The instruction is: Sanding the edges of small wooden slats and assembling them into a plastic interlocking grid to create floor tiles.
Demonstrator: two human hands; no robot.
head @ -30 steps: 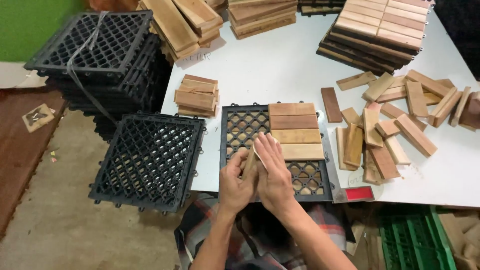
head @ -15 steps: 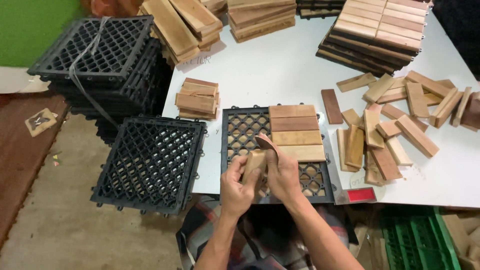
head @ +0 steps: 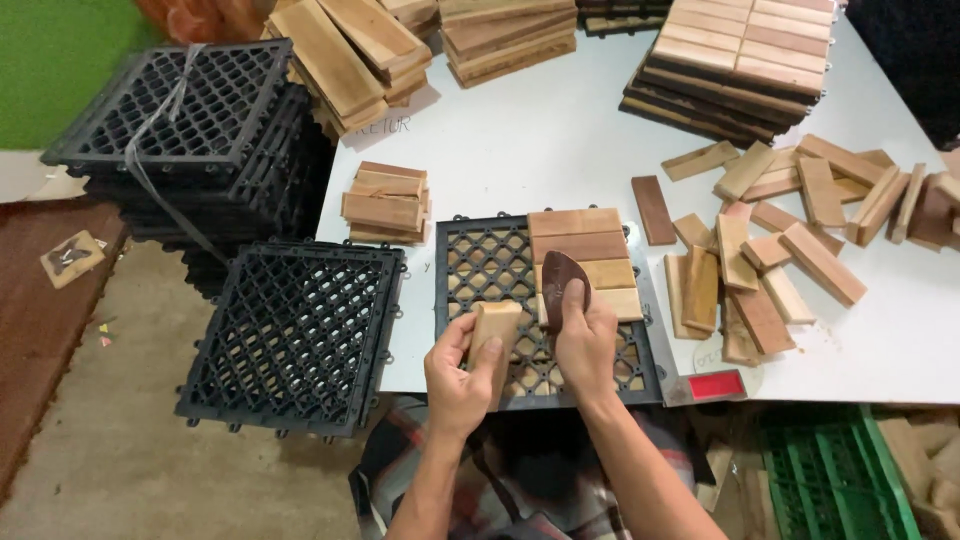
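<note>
- Wooden slat [head: 492,330], a short pale block, stands nearly upright in the left hand [head: 458,378], lifted just above the near edge of the black plastic grid tile [head: 480,262]; held this way, its broad face is turned toward the person, which looks suited to checking or rubbing it.
- Left fingers [head: 447,342] are curled closed around the slat's lower half, thumb on one side and the rest behind, so the grip is firm and only the top end pokes free.
- Right hand [head: 587,340], just beside the left, pinches a dark brown, leaf-shaped piece [head: 560,285], possibly sanding paper or a pad; what it is exactly cannot be told.
- Right fingers [head: 600,308] are closed on that piece, its pointed tip rising above the knuckles.
- Beyond the fingertips, four wooden strips [head: 580,250] already lie side by side across the far part of the grid tile, leaving its nearer lattice bare.
- To the left of the left hand, a second black grid tile [head: 290,340] overhangs the white table [head: 560,140].
- Farther right of the right hand, loose wooden offcuts [head: 780,240] lie scattered.
- Farthest off, finished slatted tiles [head: 740,50] sit stacked.
</note>
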